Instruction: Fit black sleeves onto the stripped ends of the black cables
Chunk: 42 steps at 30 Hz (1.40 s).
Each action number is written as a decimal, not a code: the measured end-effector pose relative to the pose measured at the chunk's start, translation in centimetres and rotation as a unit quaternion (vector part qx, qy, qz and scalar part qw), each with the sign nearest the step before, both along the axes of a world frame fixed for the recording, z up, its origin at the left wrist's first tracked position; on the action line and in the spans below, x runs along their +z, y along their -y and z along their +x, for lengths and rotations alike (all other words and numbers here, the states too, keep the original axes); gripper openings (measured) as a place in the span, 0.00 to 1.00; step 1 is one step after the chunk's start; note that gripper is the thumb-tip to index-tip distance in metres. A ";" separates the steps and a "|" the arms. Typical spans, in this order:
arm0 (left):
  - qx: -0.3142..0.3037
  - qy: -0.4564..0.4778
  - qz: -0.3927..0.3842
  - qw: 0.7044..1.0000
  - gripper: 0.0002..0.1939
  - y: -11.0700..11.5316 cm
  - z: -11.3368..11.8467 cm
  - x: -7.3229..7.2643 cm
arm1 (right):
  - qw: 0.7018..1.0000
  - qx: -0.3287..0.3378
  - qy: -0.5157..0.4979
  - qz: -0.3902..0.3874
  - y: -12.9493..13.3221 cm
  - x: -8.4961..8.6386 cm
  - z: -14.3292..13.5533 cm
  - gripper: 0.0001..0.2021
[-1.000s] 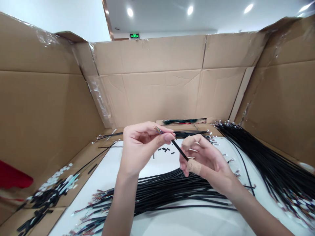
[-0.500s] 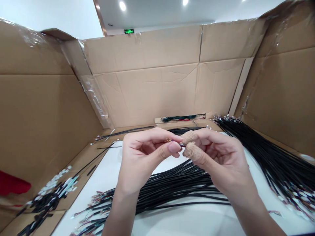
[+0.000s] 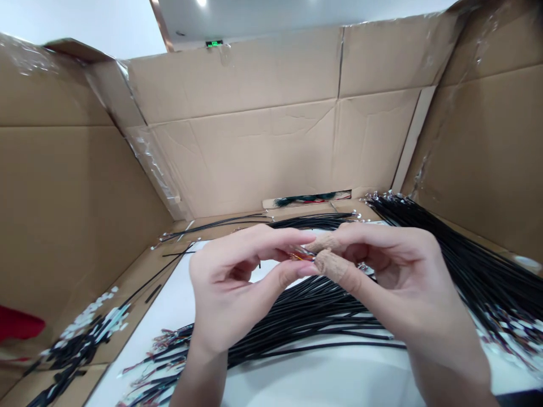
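Thin coloured wires [image 3: 298,256], orange and yellow among them, run between my fingertips above the table. My left hand [image 3: 244,282] pinches them between thumb and index finger. From the other side my right hand [image 3: 388,277], with tan wraps on its thumb and index finger, pinches the same wires close to the left fingertips. Where the wires lead beyond the right fingers is hidden. Beneath both hands a bundle of black cables [image 3: 314,316] lies across the white table surface [image 3: 339,373], its stripped coloured ends fanned out at the left.
A thick bundle of black cables [image 3: 449,249] with white connectors lies at the right. More cables [image 3: 314,220] lie along the back. Black sleeve pieces [image 3: 80,350] and white connectors [image 3: 87,319] sit at the left. Cardboard walls [image 3: 254,147] enclose the table on three sides.
My left thumb and index finger have parted slightly, so more of the coloured wires shows between them. The right hand appears a little further right and the camera view has shifted slightly.
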<state>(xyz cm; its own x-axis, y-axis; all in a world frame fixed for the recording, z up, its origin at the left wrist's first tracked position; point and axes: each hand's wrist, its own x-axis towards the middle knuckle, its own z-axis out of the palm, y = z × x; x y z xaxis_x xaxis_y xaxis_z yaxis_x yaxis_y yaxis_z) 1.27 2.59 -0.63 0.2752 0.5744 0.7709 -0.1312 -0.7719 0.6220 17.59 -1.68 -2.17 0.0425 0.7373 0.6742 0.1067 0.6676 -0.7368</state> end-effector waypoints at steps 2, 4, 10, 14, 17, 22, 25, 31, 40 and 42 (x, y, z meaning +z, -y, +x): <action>0.028 -0.024 0.071 0.997 0.16 0.0 -0.3 0.1 | 1.000 0.012 0.027 -0.007 -0.1 0.2 0.3 0.07; 0.039 -0.044 0.106 0.993 0.13 -0.1 -0.6 0.2 | 0.998 0.030 0.059 -0.018 0.0 0.3 0.5 0.07; 0.030 -0.048 0.069 0.996 0.11 -0.1 -0.6 0.3 | 0.999 0.020 0.024 -0.045 0.4 0.4 0.3 0.04; 0.015 -0.044 0.001 0.999 0.12 0.2 -0.5 0.3 | 0.999 0.029 -0.011 -0.038 0.5 0.5 0.2 0.09; -0.001 -0.036 -0.053 0.998 0.12 0.5 -0.6 0.2 | 0.999 0.027 -0.010 -0.039 0.5 0.6 0.4 0.09; -0.060 -0.038 -0.122 0.990 0.12 0.4 -0.9 0.3 | 0.999 -0.023 0.045 -0.013 0.7 0.3 0.5 0.06; -0.106 -0.028 -0.166 0.980 0.12 0.3 -1.0 0.4 | 0.993 -0.074 0.086 0.026 1.1 0.3 0.3 0.04; -0.176 0.026 -0.282 0.943 0.08 0.4 -0.8 0.3 | 0.977 -0.117 0.106 0.146 1.3 0.5 0.1 0.14; -0.169 0.043 -0.277 0.945 0.09 0.7 -0.7 0.4 | 0.959 -0.124 0.159 0.199 0.9 0.3 0.7 0.15; -0.159 0.045 -0.271 0.948 0.08 0.7 -0.6 0.6 | 0.951 -0.153 0.175 0.204 0.9 0.2 0.6 0.14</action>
